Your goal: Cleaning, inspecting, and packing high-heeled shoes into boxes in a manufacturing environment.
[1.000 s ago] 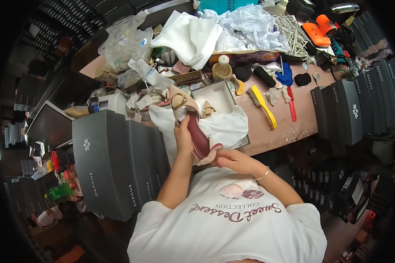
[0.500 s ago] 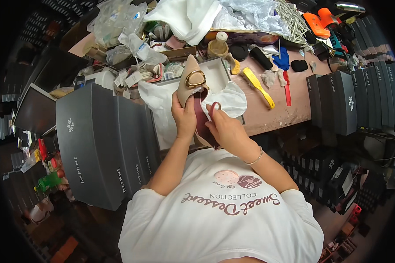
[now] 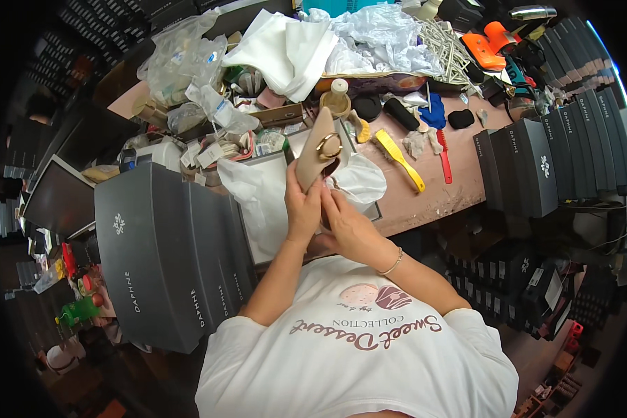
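Observation:
A beige pointed shoe (image 3: 315, 151) with a gold oval buckle is held toe up and tilted on its side. My left hand (image 3: 303, 210) is wrapped round its left side, thumb against the upper. The fingers of my right hand (image 3: 355, 233) close on the shoe's opening, near the left thumb. Both hands hide the heel end and most of the dark red lining. Beneath the shoe lies an open shoe box (image 3: 264, 256), with white tissue paper (image 3: 366, 182) spilling over its sides.
Dark shoe boxes stand in rows at left (image 3: 143, 258) and right (image 3: 529, 167). A yellow brush (image 3: 401, 160), a red brush (image 3: 445, 159) and a bottle (image 3: 335, 101) lie or stand on the pink tabletop (image 3: 432, 198). Plastic bags (image 3: 181, 70) and white cloth (image 3: 278, 56) crowd the back.
The shoe has turned onto its side, so its opening shows less. My right hand has moved in from the strap to beside my left hand. The view has shifted slightly.

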`<state>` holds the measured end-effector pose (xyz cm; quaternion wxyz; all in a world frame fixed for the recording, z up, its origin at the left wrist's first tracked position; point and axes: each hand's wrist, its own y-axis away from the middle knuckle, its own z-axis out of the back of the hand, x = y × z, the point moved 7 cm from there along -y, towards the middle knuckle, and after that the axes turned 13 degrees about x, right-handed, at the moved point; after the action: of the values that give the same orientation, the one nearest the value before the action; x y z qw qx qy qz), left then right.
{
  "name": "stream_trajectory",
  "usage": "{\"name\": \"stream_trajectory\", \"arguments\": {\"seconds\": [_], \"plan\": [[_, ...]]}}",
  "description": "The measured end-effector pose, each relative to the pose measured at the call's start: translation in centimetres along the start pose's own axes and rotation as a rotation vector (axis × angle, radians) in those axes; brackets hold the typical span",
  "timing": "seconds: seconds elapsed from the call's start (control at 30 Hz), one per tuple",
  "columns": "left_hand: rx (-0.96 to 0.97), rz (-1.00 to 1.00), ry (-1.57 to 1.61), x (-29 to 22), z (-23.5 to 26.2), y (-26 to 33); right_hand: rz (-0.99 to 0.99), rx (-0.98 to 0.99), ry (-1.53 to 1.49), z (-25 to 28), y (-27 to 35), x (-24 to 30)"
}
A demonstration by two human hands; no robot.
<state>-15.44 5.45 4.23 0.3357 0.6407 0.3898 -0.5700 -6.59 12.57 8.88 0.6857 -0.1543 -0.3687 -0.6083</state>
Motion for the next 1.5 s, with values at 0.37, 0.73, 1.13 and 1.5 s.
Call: {"name": "stream_trajectory", "arguments": {"seconds": [0.37,0.73,1.13,1.5], "plan": [[0.416,0.199,0.566,0.3,-2.8,-7.2,0.056,-0.269,-0.709,12.4,12.2,-5.8],[0.356,-0.273,-0.146,-12.5,-8.1,-9.8,0.133,0.175,-0.764,12.0,13.2,2.1],[0.679,-0.335,-0.577,-6.4,-9.5,-2.3,-0.114,0.307,0.099,2.9,5.4,-2.1],[0.500,-0.230,-0.637,-3.4,-5.5,-2.7,-0.101,0.105,-1.535,-0.3,9.7,-10.8]]}}
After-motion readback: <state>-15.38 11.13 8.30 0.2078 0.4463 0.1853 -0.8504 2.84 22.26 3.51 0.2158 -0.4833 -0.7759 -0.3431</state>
